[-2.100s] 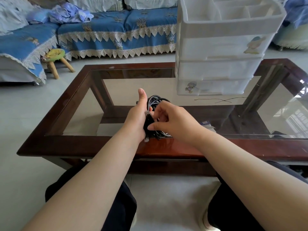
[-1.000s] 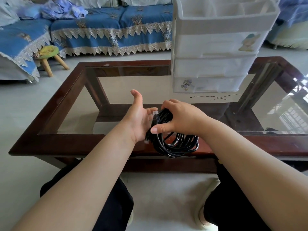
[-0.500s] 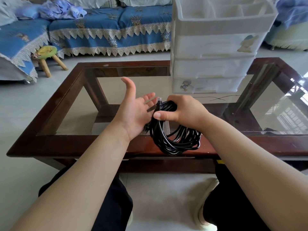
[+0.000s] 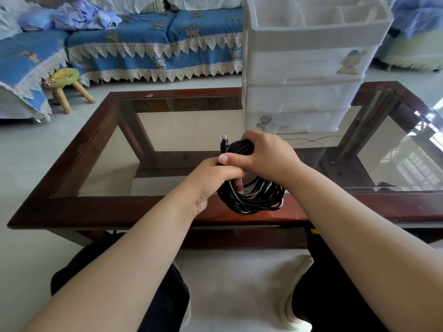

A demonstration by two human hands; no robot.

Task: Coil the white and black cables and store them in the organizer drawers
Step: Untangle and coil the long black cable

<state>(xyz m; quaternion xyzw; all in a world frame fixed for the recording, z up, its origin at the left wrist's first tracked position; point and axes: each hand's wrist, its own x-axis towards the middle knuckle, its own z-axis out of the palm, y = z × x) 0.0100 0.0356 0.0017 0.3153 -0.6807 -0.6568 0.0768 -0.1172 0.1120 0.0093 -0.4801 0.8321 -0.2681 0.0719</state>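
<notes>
**Currently: coiled blk cable gripped in both hands, above table front edge**

Now held above near wooden rail of dark-brown wood-framed glass-top coffee table (image 4: 79, 161): black round-jacket cable wound into multi-loop coil (image 4: 251, 197). Lower loops hang just above the rail, approx. centre-front of table; contact w/ rail cannot be told.

Right hand (image 4: 268, 156): fingers wrapped over top of coil, thumb pointing left across the bundle. Clamped on cable.

Left hand (image 4: 213, 180): fingers curled round left side of coil from below, directly under right thumb. Also gripping cable. Hands together, touching.

Cable end w/ clear plastic plug connector (image 4: 224, 140): sticks up from top-left of coil, just left of right-hand fingers. Upright, free in air.

White translucent plastic drawer organizer (image 4: 304, 75): stands on glass at far-right part of table, behind hands. Open divided tray on top; three stacked drawers below, all pushed in. Cartoon stickers on top and bottom drawer fronts. Contents not discernible through fronts.

Thin dark crossed line on glass (image 4: 314, 140): lies just in front of organizer base; crack or thread, cannot tell.

Surroundings:
- Blue patterned sofa cover w/ cream lace trim (image 4: 153, 44), far side of room.
- Small round wooden-legged stool w/ yellow-green seat (image 4: 64, 77), on floor left of table.
- Light-blue crumpled cloth (image 4: 81, 15) on sofa.
- Black trouser legs (image 4: 165, 295) and pale shoe (image 4: 290, 295) at bottom of view, on light tiled floor.
</notes>
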